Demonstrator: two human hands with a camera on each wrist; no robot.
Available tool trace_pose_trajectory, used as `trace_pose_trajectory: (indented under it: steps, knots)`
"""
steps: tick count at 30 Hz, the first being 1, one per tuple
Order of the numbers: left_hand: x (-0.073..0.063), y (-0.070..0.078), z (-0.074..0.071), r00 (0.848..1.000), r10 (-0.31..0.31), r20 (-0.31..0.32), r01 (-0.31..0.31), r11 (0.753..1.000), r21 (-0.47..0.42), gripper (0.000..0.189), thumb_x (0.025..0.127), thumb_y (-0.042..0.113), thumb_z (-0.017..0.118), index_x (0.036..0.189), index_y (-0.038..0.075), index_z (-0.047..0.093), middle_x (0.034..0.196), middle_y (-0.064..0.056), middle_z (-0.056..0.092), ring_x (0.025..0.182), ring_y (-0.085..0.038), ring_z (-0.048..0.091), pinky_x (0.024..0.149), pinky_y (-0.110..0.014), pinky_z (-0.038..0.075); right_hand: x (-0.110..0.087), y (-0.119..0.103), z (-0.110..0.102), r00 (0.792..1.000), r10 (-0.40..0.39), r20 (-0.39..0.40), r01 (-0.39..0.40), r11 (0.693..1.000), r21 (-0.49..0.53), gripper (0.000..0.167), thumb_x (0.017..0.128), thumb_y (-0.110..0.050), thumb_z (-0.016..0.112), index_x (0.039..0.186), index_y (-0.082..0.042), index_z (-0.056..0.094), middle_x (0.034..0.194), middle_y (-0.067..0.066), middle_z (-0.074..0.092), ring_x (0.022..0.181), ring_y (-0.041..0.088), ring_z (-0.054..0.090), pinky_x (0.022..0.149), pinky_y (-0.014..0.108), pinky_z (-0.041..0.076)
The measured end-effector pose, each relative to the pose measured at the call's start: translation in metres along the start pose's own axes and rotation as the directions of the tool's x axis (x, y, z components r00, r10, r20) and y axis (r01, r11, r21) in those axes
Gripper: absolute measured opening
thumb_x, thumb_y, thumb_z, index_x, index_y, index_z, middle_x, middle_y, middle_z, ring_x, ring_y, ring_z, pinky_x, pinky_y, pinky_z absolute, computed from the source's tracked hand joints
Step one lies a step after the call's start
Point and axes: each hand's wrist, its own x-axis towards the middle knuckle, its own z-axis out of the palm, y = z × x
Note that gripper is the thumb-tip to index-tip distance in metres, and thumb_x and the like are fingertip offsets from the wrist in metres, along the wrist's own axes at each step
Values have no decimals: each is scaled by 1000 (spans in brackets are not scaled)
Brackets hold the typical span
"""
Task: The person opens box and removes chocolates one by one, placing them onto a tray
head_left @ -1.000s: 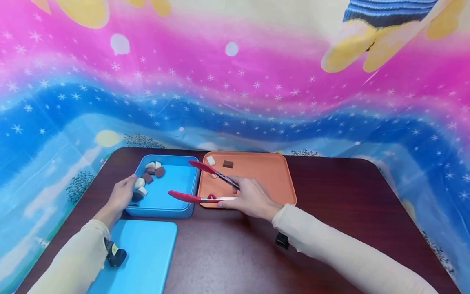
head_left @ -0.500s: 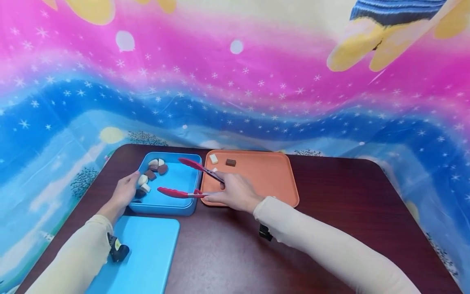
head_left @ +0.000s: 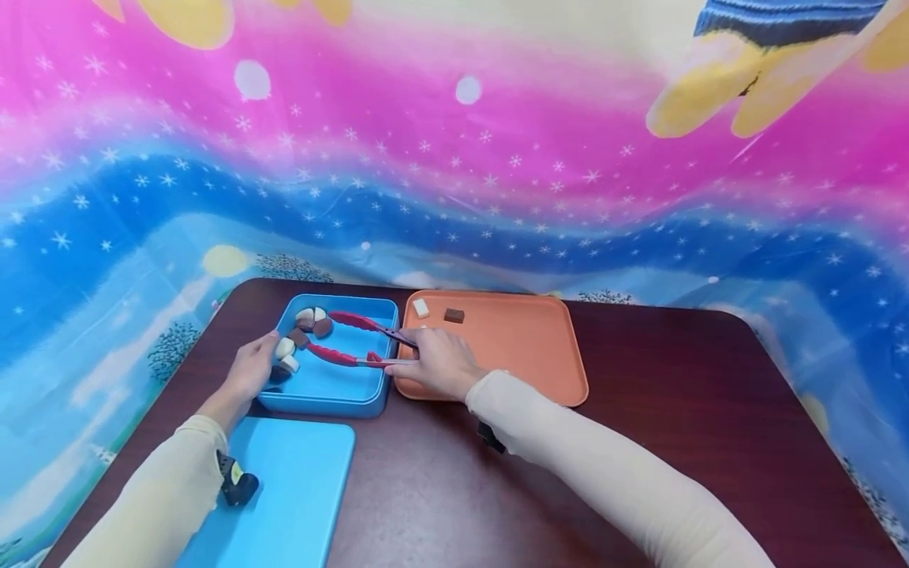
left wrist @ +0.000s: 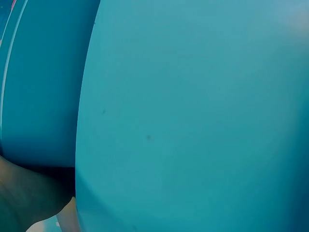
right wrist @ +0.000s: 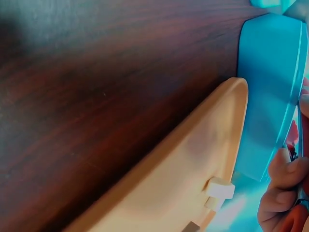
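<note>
My left hand [head_left: 253, 364] grips the left side of a blue box [head_left: 319, 406], its fingers at the rim. Along the box's left inside lie several brown and white chocolate-like pieces [head_left: 298, 339]. With my right hand [head_left: 442, 361] I hold tongs [head_left: 334, 355] with red tips. Their two arms are spread, reaching over the box towards the pieces, with nothing between the tips. The right wrist view catches my curled right fingers [right wrist: 282, 191] at the frame's edge. In the left wrist view, part of my left hand [left wrist: 29, 193] shows below the box wall.
An orange tray [head_left: 511, 347] stands right of the box, bearing a white piece [head_left: 421, 308], a brown piece [head_left: 454, 315] and another white piece partly hidden by my right hand. A flat blue lid [head_left: 305, 473] lies in front of the box. A patterned cloth [head_left: 497, 181] hangs behind the table.
My right hand has moved left with the tongs, from over the tray's left part to over the box, and the tongs' arms have drawn closer together. My left hand stays at the box.
</note>
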Motion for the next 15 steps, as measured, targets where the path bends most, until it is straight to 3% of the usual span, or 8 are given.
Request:
trace_pose_trajectory:
  steps: [9,15]
  knots:
    - [-1,4,1,1000,4,1,-4,1000,1,77,106,60,13,162,8,1,170,-23,4,156,-49,6,122,-70,15,16,-14,-3,998,29,61,-21,993,-119,64,91,-52,71,145,-22,58,56,-1,53,45,14,42,39,24,28]
    - [-1,1,2,1000,5,-8,-5,1000,-5,74,107,56,14,162,8,3,169,-24,5,155,-49,7,123,-70,14,22,-23,-1,996,48,80,-28,970,-240,58,91,-54,70,139,-22,63,61,-3,57,55,12,52,42,24,35]
